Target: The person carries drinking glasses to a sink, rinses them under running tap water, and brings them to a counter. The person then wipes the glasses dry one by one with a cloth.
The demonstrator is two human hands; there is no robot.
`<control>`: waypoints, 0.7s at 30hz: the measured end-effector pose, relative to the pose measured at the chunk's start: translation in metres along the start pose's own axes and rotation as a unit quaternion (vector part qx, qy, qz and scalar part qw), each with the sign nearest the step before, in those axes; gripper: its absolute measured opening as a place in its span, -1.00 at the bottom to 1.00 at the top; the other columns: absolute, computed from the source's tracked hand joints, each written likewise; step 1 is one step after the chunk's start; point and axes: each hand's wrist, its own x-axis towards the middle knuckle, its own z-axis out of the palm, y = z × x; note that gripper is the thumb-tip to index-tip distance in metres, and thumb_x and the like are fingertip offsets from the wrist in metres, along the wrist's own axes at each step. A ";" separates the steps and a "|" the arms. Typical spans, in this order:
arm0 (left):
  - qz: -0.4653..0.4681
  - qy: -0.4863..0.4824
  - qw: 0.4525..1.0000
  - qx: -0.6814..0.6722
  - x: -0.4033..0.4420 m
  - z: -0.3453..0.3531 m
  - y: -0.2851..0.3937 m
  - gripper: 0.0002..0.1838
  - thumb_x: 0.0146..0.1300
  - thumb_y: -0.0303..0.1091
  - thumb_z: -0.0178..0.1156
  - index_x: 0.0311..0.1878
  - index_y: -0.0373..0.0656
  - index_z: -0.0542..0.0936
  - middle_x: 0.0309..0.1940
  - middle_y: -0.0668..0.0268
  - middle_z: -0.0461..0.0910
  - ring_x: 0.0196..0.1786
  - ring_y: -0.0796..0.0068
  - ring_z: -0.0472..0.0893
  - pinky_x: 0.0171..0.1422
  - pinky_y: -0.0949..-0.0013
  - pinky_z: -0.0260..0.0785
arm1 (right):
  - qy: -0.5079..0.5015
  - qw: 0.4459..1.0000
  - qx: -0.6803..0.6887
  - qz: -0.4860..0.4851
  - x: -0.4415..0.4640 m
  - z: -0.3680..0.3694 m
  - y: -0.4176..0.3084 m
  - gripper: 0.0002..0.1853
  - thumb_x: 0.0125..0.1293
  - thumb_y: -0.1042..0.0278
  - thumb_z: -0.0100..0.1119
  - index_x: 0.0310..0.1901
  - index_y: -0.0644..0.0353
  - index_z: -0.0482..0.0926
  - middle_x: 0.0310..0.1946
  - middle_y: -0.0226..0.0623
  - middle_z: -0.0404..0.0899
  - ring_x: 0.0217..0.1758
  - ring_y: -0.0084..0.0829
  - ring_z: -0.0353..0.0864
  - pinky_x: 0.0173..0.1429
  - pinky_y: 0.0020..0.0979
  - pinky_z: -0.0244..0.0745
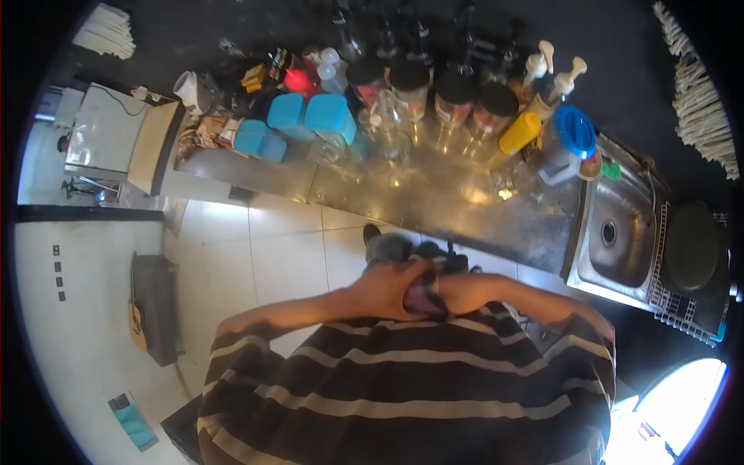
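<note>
Both hands are close together in front of my body at waist height, against the striped shirt (434, 357). My left hand (384, 290) is closed, its fingers curled round a dark purple thing (422, 301) whose kind I cannot make out. Coming from the other side, my right hand (456, 293) meets it at the same thing. The fingers of that hand are mostly hidden, so its grip does not show.
A metal counter (496, 221) runs ahead, with blue-lidded containers (325, 114), dark-lidded jars (455, 97), a yellow bottle (519, 133) and a blue-lidded jug (572, 136). Right of it are a sink (620, 240) and a wire rack (674, 302). A guitar (138, 325) leans left.
</note>
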 end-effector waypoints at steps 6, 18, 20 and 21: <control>-0.028 0.032 0.996 -0.079 -0.006 -0.002 -0.002 -0.22 -0.22 -0.06 0.44 0.08 -0.14 0.33 -0.22 0.07 0.56 -0.22 0.02 0.59 -0.15 0.16 0.46 | 0.257 0.847 0.465 -0.030 -0.034 0.049 0.060 -0.56 0.18 0.52 -0.03 0.15 0.29 0.36 0.13 -0.19 0.39 0.18 -0.33 0.39 0.30 -0.30 0.24; -0.083 0.183 0.725 -0.659 0.024 -0.012 -0.013 -0.28 0.11 0.00 0.23 0.22 -0.15 0.17 -0.19 0.13 0.52 -0.19 0.30 0.58 -0.10 0.27 0.48 | 0.534 0.458 0.626 -0.337 -0.062 0.155 0.054 -0.42 0.22 -0.08 0.02 0.12 0.20 0.30 0.00 -0.22 0.39 0.10 -0.24 0.34 0.23 -0.15 0.20; -0.050 0.153 0.723 -0.672 0.032 -0.019 -0.018 -0.24 0.11 0.02 0.21 0.27 -0.06 0.10 -0.15 0.08 0.49 -0.14 0.22 0.57 -0.04 0.22 0.47 | 0.581 0.521 0.558 -0.282 -0.062 0.153 0.045 -0.44 0.19 0.00 0.06 0.10 0.22 0.32 -0.01 -0.22 0.40 0.11 -0.26 0.35 0.22 -0.17 0.22; -0.028 0.159 0.721 -0.674 0.036 -0.021 -0.017 -0.23 0.12 0.03 0.20 0.29 -0.03 0.08 -0.13 0.06 0.48 -0.12 0.20 0.56 -0.02 0.20 0.46 | 0.602 0.549 0.523 -0.252 -0.060 0.145 0.043 -0.45 0.17 0.03 0.08 0.10 0.23 0.32 -0.02 -0.22 0.40 0.11 -0.27 0.35 0.21 -0.19 0.22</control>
